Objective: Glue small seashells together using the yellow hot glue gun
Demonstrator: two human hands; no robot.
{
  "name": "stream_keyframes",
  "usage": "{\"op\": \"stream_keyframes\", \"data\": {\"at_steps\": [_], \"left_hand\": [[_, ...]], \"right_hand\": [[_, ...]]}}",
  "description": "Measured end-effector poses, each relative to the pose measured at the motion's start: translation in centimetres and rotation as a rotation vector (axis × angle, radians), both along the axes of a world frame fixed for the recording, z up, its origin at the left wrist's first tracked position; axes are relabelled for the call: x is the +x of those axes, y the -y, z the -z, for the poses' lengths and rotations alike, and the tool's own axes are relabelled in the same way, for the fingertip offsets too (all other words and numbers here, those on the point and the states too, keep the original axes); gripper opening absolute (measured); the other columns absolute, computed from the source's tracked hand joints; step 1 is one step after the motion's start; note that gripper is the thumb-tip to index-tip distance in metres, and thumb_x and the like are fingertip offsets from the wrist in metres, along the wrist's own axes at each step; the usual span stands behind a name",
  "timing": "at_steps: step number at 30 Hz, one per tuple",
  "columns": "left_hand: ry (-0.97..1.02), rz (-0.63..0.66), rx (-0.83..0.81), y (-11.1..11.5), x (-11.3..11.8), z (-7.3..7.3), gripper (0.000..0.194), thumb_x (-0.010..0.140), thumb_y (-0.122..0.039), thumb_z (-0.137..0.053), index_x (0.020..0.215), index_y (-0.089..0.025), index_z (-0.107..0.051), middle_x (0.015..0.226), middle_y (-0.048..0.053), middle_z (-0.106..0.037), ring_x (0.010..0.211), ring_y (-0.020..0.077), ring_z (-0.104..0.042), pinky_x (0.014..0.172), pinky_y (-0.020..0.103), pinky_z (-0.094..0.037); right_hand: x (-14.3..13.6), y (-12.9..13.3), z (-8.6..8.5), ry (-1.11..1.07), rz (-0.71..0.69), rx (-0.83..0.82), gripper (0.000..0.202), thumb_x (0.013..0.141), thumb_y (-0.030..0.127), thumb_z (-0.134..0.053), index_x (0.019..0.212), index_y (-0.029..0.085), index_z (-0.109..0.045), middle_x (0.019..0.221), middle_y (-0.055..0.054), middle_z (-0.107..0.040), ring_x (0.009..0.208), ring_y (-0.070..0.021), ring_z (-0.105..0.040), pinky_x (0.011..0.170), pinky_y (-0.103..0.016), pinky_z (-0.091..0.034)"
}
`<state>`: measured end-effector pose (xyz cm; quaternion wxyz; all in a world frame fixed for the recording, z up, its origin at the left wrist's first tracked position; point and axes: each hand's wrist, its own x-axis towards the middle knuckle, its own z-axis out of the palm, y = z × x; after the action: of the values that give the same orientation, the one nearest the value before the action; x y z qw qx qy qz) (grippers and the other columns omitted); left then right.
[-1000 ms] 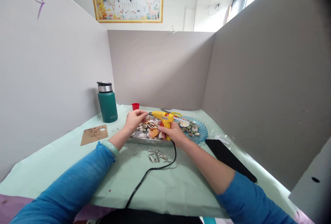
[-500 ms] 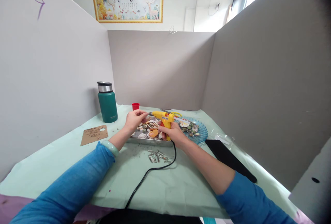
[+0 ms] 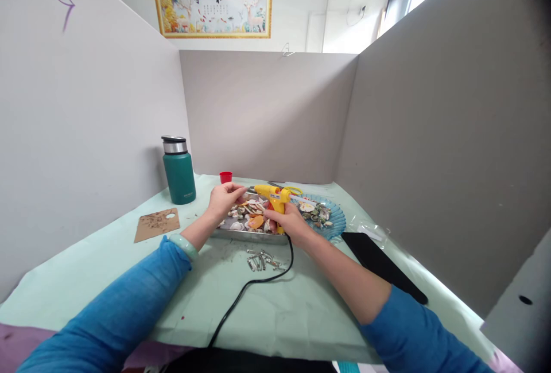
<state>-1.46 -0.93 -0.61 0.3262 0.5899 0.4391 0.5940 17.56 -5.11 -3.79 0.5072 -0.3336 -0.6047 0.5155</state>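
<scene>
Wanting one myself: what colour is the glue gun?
The glue gun is yellow; see head view.

Head-worn view from the near side of the table [image 3: 327, 304], wide, facing forward and down, left hand [image 3: 224, 198] and right hand [image 3: 290, 224] near, just below centre, back panel [image 3: 267, 109] farther off, upper middle.

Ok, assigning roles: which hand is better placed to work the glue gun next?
Probably the right hand: it grips the glue gun by its handle; the left hand is near the nozzle.
</scene>
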Motion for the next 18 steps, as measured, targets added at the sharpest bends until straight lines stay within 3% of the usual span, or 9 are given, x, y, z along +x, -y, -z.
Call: {"op": "stream_keyframes", "data": {"at_steps": [18], "left_hand": [[0.0,0.002,0.005,-0.1,-0.12,0.12,0.026,0.063,-0.035,-0.074,0.072,-0.012,-0.067,0.052,0.002,-0.064,0.052,0.0134,-0.06,0.055,0.025,-0.049]], "right_hand": [[-0.09,0.24,-0.35,0.008,-0.016,-0.015,0.029,0.069,0.029,-0.069,0.092,0.017,-0.057,0.055,0.005,-0.058,0.039,-0.0067,-0.045,0.041,-0.019,-0.038]]}}
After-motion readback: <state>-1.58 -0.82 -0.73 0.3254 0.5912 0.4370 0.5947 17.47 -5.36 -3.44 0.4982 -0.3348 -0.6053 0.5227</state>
